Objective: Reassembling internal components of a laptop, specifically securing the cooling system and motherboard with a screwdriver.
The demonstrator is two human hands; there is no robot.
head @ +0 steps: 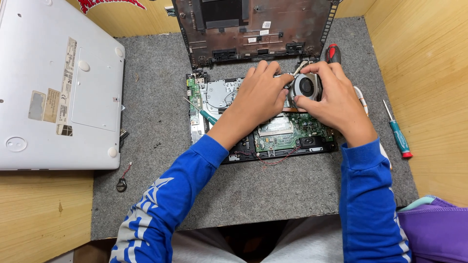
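Grey round cooling fan (pixel 306 86) lies flat, gripped by both hands' fingers (pixel 287 92).

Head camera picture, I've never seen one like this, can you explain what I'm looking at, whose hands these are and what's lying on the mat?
The single picture comes from a camera worn on a person's head, looking down at their own two hands in blue sleeves. On a grey mat lies an opened laptop base with its green circuit board exposed. The left hand and the right hand both grip a round cooling fan at the board's upper right corner. Behind it lies a dark laptop cover. A closed silver laptop rests upside down to the left, with a coin battery on a red wire near it. A teal screwdriver lies at the right, another rests on the base, and a red-handled one sits above the right hand.
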